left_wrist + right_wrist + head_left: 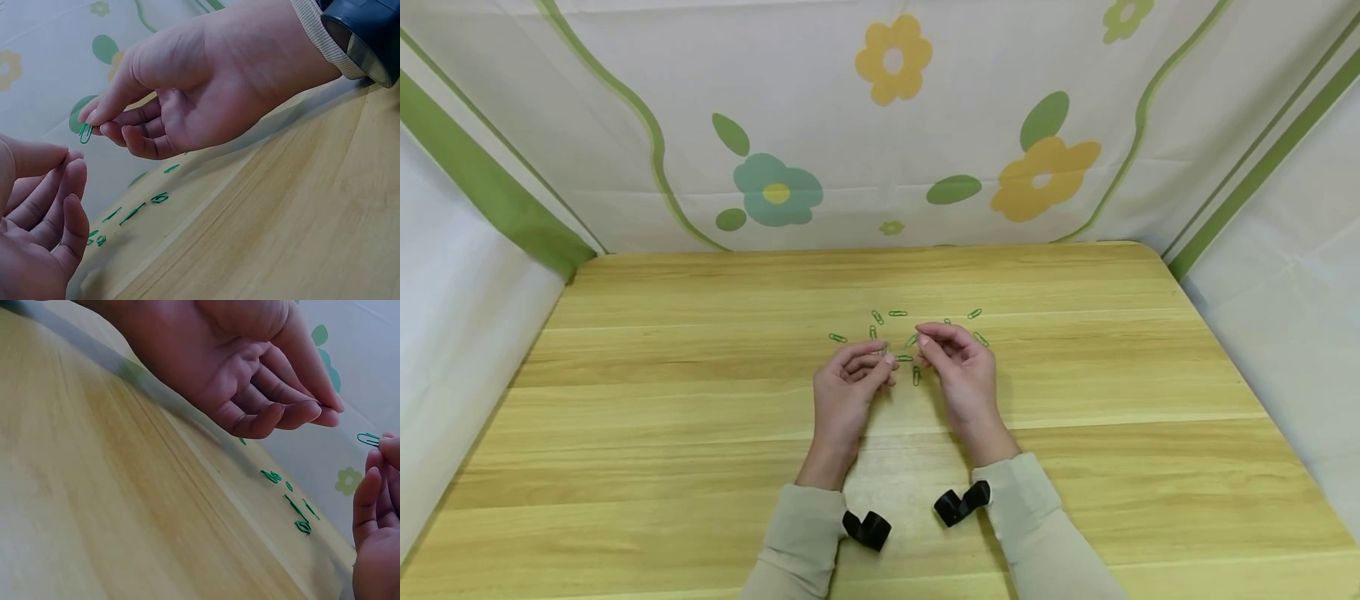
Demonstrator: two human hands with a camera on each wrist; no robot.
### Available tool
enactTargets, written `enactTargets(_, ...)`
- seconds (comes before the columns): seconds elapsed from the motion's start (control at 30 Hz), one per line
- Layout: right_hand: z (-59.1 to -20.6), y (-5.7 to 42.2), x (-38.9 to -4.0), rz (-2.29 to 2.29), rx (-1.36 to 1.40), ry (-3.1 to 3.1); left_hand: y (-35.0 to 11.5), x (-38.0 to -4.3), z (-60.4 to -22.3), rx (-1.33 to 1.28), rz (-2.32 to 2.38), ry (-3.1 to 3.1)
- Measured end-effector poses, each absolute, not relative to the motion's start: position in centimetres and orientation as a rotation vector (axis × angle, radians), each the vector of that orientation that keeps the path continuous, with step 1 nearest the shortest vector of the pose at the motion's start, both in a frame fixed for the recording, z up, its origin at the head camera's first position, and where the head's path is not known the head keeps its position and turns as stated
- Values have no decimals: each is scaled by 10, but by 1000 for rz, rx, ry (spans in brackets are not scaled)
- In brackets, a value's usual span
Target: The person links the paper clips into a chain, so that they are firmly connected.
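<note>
My right hand (966, 375) pinches a green paper clip (85, 132) between thumb and index fingertip, and its loop sticks out from the fingers. In the right wrist view the same paper clip (369, 439) points toward the left hand. My left hand (842, 387) faces the right one at a short distance, thumb and index tips close together and the other fingers bent. I cannot tell whether something thin sits between those tips. Below the hands lie loose green paper clips, one (904, 358) between the two hands and another (917, 376) nearer me.
Several more green paper clips lie farther back, including one at the left (838, 337) and one at the right (974, 313). They rest on a wooden table (662, 467). A flowered curtain (850, 142) hangs behind it. Black wrist cameras (868, 531) sit at both cuffs.
</note>
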State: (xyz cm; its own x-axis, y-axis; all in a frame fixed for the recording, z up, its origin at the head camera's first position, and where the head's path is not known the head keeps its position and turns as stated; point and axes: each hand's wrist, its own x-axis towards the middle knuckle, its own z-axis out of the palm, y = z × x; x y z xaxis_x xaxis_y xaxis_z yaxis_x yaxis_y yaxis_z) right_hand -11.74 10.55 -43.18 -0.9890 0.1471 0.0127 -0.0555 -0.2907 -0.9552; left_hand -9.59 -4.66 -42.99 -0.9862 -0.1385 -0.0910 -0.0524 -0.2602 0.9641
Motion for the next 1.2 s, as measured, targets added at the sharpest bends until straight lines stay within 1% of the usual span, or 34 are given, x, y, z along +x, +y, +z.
enactTargets(0.37, -433, 104, -128, 2396, -92, -1785, -46, -105, -427, 242, -2437, -1856)
enactTargets(0.6, -436, 101, -137, 2343, -76, -1824, -52, -112, -433, 263, -2421, -1883)
enactTargets(0.93, -428, 93, -153, 2301, -84, -1832, -51, -122, -432, 277, -2415, -1824)
enactTargets(1.1, -427, 91, -152, 2295, -123, -1865, -44, -123, -430, 321, -2426, -1781)
enactTargets(1.2, -427, 93, -149, 2280, -156, -1863, -40, -121, -428, 299, -2437, -1776)
